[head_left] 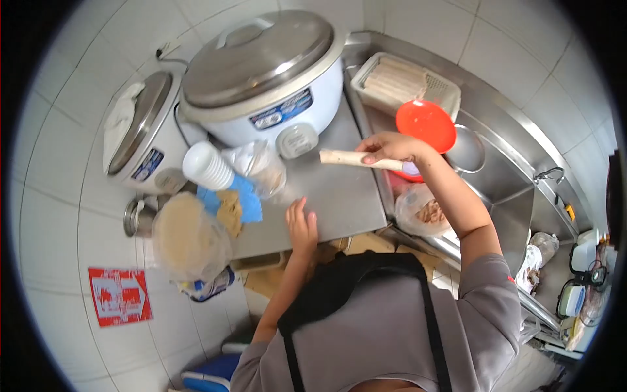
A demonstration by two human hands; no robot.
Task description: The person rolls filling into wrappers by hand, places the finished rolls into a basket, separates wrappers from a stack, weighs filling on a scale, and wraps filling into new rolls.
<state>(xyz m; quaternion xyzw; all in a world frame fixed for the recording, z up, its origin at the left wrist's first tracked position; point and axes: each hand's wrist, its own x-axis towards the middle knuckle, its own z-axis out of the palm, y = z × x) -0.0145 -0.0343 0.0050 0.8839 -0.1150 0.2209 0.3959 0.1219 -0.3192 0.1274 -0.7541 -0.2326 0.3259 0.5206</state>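
My right hand (392,149) holds a long pale roll (349,157), fingers wrapped round its right part, above the right side of the steel counter (343,196). It looks like dough, but its exact kind is unclear. My left hand (302,225) is at the counter's front edge, fingers apart and holding nothing. Just behind the right hand is a round red plate (426,124). Another red dish is partly hidden under the right wrist. A clear plastic bag or tub (418,210) with brown pieces stands below the right forearm. A white basket (450,98) holds several similar pale lengths.
A large rice cooker (261,72) stands at the back, a second cooker (147,130) to its left. Stacked white cups (208,166), a clear bag (264,173), a blue cloth (245,202) and a lidded tub (189,238) sit left. A steel sink (503,170) lies right.
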